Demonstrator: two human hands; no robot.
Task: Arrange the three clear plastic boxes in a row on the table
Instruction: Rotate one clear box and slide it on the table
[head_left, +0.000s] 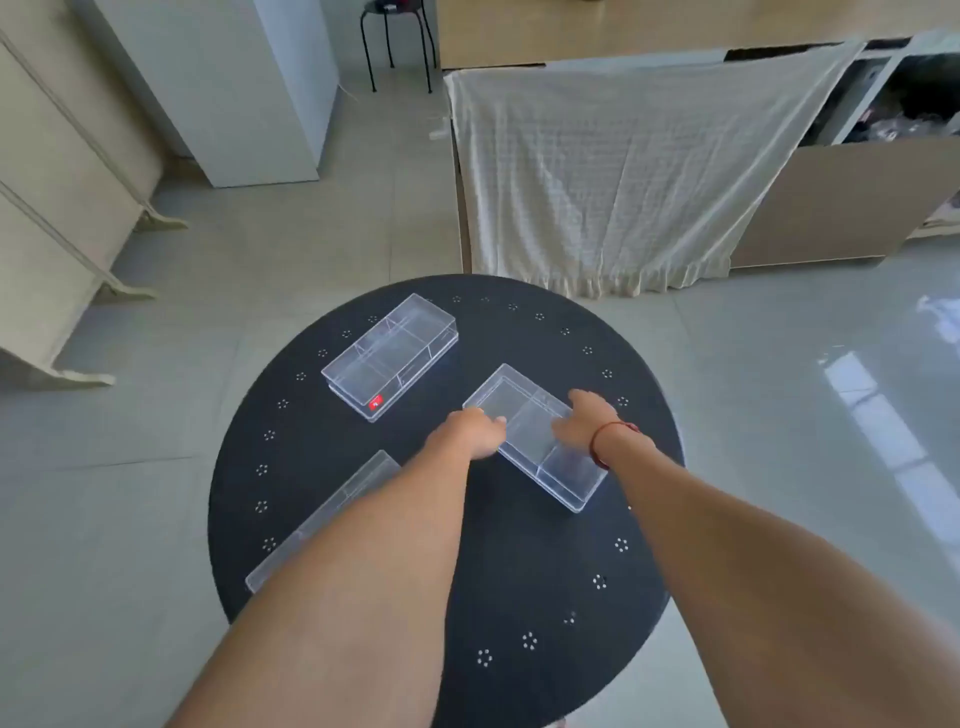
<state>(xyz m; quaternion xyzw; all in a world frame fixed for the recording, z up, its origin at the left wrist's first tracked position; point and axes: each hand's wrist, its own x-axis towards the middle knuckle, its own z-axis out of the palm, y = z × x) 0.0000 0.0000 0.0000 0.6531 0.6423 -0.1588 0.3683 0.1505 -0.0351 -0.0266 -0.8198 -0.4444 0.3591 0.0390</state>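
Note:
Three clear plastic boxes lie on a round black table (519, 561). The right box (524, 415) sits askew at centre right; my left hand (475, 431) grips its left long side and my right hand (584, 423), with a red cord at the wrist, grips its right long side. The far box (389, 356), with a red sticker at its near corner, lies diagonally at the back left, touched by nothing. The near-left box (332, 506) lies diagonally by the table's left edge, largely hidden under my left forearm.
The table's rim carries small white flower marks. Beyond it a cream cloth (623, 166) hangs over a low cabinet. A black stool (397, 41) and white cabinets stand at the back left, on a pale tiled floor.

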